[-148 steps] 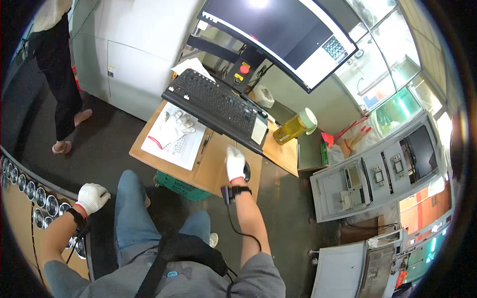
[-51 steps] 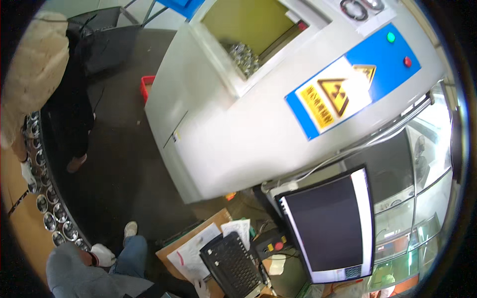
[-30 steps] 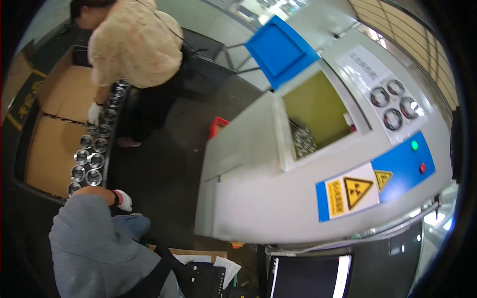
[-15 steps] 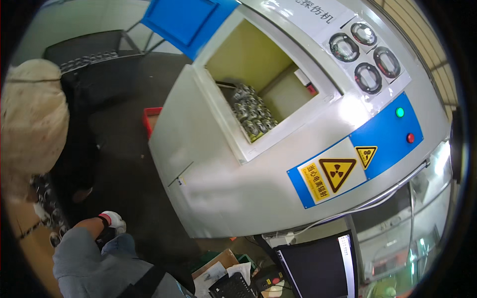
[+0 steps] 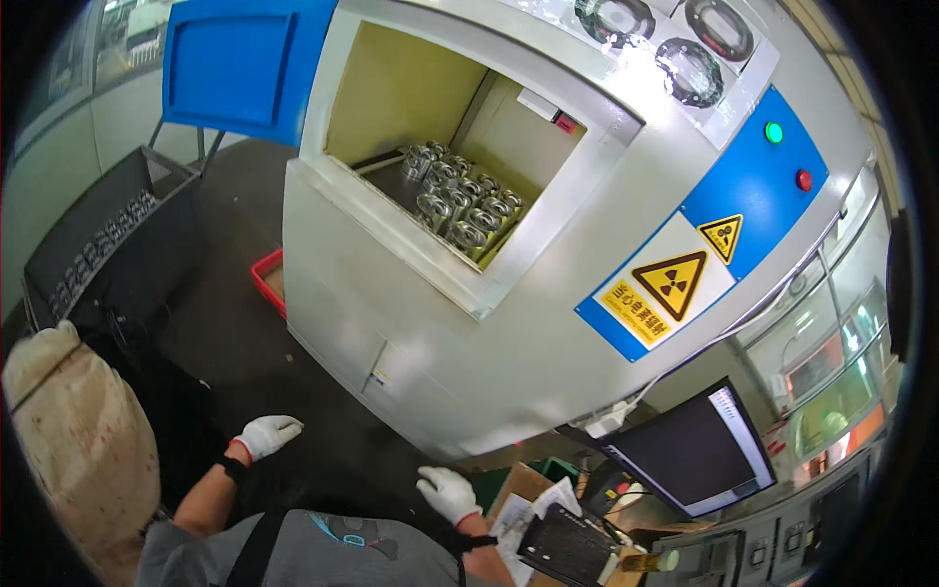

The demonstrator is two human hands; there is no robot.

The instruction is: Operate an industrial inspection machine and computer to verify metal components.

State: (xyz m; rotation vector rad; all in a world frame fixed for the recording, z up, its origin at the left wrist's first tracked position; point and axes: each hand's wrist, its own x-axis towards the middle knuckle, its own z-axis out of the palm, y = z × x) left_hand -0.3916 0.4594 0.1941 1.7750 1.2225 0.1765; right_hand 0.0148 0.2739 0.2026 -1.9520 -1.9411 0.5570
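Observation:
My left hand (image 5: 269,437), in a white glove, reaches out with its fingers stretched and nothing in them. My right hand (image 5: 450,494), gloved too, is beside the cluttered desk with its fingers apart and holds nothing. Ahead of both hands stands a large white cabinet (image 5: 391,274) with an open hatch. Inside the hatch, shiny ring-shaped metal parts (image 5: 465,201) stand in rows on a dark tray surface (image 5: 393,186). Neither hand touches them.
A blue door (image 5: 230,68) hangs open left of the hatch. Below it, a dark rack (image 5: 88,186) carries more metal parts. A red bin (image 5: 264,284) lies by the cabinet. Stained beige cloth (image 5: 88,430) fills the lower left. A keyboard (image 5: 567,548) and monitor (image 5: 694,450) are at right.
My view has turned, showing more of the hatch's inside. My left hand has stretched forward, away from the parts at the lower left. My right hand has come into sight.

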